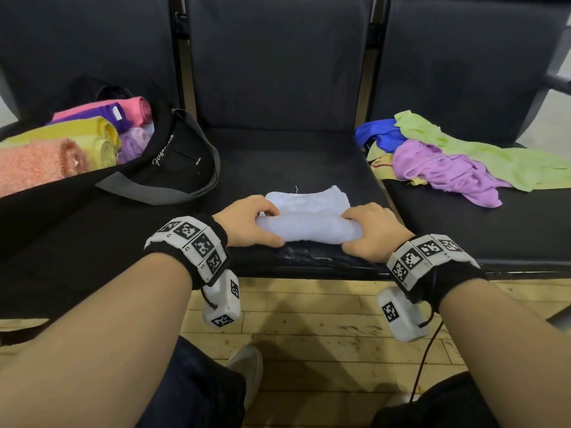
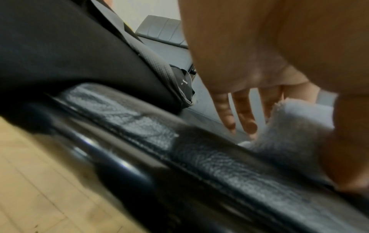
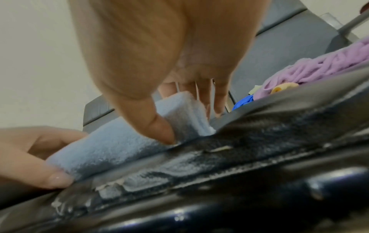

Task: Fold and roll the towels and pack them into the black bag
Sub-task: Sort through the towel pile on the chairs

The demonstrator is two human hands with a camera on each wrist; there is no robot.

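A light blue towel (image 1: 309,225) lies at the front of the middle seat, its near part rolled and a flat tail reaching away from me. My left hand (image 1: 262,225) grips the roll's left end, fingers over the top and thumb on the near side. At the roll's other end my right hand (image 1: 355,231) holds it the same way. The left wrist view shows the towel (image 2: 295,126) between the fingers (image 2: 245,119) and the thumb. In the right wrist view the thumb presses into the towel (image 3: 119,146). The black bag (image 1: 173,162) lies open on the left seat, holding several rolled towels (image 1: 92,134).
Loose towels are piled on the right seat: green (image 1: 482,152), purple (image 1: 448,174), blue (image 1: 381,135) and a yellow one beneath. Black backrests stand behind the seats. The seat's worn front edge (image 1: 309,261) is just under my hands. A wooden floor (image 1: 309,329) lies below.
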